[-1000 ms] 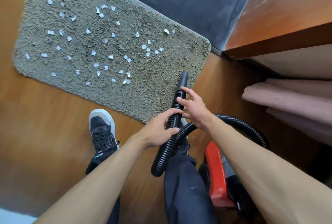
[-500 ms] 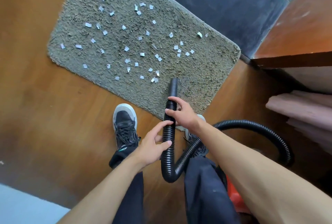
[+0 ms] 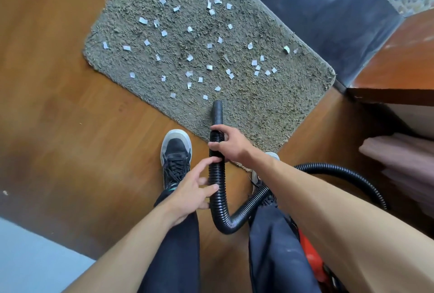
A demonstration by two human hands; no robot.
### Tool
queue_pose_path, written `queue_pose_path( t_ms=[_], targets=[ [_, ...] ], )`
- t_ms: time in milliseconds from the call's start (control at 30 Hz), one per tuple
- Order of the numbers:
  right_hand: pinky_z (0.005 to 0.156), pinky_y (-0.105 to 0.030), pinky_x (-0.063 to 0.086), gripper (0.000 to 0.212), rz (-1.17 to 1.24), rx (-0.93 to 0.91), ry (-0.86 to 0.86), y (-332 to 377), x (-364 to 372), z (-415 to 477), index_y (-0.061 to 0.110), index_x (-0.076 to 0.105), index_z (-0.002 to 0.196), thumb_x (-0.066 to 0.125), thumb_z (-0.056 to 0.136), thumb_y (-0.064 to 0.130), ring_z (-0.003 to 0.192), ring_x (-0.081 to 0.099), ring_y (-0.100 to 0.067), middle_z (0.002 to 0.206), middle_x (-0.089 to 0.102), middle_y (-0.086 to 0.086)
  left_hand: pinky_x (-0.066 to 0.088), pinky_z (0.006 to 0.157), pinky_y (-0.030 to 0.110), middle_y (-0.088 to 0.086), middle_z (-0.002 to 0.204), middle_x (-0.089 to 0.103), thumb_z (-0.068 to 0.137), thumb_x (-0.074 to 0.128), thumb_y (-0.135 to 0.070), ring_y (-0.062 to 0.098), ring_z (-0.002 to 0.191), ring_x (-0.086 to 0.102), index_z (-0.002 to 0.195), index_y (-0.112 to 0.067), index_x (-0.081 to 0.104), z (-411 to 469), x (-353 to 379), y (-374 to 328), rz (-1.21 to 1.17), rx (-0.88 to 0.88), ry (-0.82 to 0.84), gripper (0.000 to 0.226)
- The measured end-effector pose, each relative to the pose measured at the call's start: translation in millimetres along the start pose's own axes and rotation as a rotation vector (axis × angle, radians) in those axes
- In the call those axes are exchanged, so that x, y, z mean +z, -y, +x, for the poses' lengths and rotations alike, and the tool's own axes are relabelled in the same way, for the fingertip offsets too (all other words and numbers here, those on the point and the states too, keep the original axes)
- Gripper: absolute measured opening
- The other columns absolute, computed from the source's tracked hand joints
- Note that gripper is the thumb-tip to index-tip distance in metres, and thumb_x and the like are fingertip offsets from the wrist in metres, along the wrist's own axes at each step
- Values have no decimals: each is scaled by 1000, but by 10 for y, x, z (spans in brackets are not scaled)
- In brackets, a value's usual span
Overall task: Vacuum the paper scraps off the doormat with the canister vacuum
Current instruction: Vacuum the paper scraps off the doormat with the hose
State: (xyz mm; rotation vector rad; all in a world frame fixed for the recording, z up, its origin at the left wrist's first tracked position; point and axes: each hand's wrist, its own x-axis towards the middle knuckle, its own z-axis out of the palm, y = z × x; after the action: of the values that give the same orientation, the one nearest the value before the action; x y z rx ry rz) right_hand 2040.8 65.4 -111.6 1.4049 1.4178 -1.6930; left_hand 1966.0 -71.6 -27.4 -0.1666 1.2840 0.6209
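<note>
At the near edge of the doormat [image 3: 270, 109], the right hand's [image 3: 231, 144] grip wraps the hose [image 3: 217, 180] behind the nozzle [image 3: 217, 111]; the left hand [image 3: 190, 196], grip wide, apparently only touches it. Paper scraps [image 3: 189, 58] dot the doormat.

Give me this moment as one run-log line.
right hand grips hose behind nozzle | left hand open, touching hose | nozzle over doormat near edge | paper scraps on doormat

A shaggy grey-green mat [image 3: 270, 109] is lying askew on the wooden floor [image 3: 58, 128], with small white scraps [image 3: 189, 58] lying scattered over most of it. The black ribbed hose [image 3: 217, 175] is looping in a U, its smooth nozzle [image 3: 217, 111] pointing over the mat's near edge, close to the nearest scraps. The red vacuum [image 3: 310, 252] is sitting at lower right, mostly hidden.
</note>
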Motion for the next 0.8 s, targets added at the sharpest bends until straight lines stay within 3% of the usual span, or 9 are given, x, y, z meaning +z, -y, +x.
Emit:
queue_pose_path(
  t_ms=[67,200,333,433,600,800],
  targets=[
    [62,-31,57,55,-25,0,23,50,22,17,32,55,133,71,82,22,95,67,-24,114,65,-8,54,88,58,17,112,68,97,52,1,26,99,68,122,-49,54,-31,-14,7,-18,12,-7,55],
    [85,-44,58,55,-55,-12,39,139,97,71,30,55,135,70,82,22,103,66,-26,118,66,-9,53,88,58,18,110,68,97,52,3,23,95,67,118,-50,56,-64,-63,10,-71,42,-38,57],
    [78,-46,60,55,-71,-29,57,268,118,137,29,55,134,70,82,22,102,66,-27,120,64,-9,53,89,59,18,102,67,97,52,3,22,91,64,119,-50,57,-56,-140,-21,-97,79,-51,57],
    [75,-48,61,53,-75,-20,69,321,88,135,30,56,132,70,81,22,102,66,-29,119,63,-10,54,88,57,23,110,67,96,54,2,22,92,65,120,-50,56,-51,-152,-52,-89,93,-35,56],
    [73,-52,60,51,4,-33,13,322,-33,95,29,54,131,70,83,22,100,67,-29,117,63,-11,53,90,53,14,110,68,92,62,-3,22,89,63,126,-52,52,17,-145,-107,-33,126,-3,61],
    [74,-57,58,47,152,46,38,304,-225,91,24,51,134,65,91,11,97,69,-32,116,62,-16,50,64,33,7,94,62,92,59,1,19,75,58,126,-51,51,163,-73,-195,4,144,20,63]
  ],
)
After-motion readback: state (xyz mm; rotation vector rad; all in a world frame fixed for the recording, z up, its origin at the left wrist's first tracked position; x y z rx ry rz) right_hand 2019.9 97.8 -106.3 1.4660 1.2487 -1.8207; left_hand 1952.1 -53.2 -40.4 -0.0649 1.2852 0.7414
